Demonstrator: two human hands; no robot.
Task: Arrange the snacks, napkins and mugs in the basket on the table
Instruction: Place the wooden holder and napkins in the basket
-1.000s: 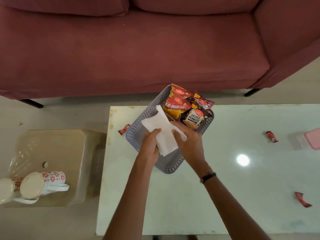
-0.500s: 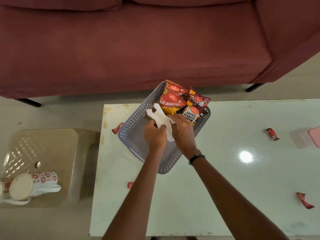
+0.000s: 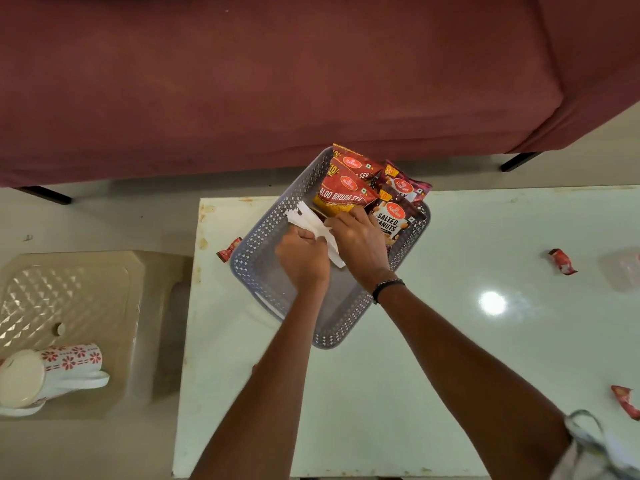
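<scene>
Left hand point(image 3: 304, 261) and right hand point(image 3: 360, 245): both grips curled round folded white napkins point(image 3: 311, 221), held over the grey basket point(image 3: 263, 268) beside its 10 o'clock wall. Snack packets point(image 3: 349, 194) stand at the basket's 12 o'clock end. Basket sits on the pale surface point(image 3: 450, 341). Two mugs point(image 3: 52, 374) lie on a stool point(image 3: 86, 289) at 8 o'clock, well apart.

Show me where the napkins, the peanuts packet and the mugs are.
napkins point(image 3: 306, 218), head view, on the white folded edge sticking out past the hands.
peanuts packet point(image 3: 389, 218), head view, on its printed label.
mugs point(image 3: 69, 358), head view, on the flowered side of the upper mug, lying on the stool.
</scene>
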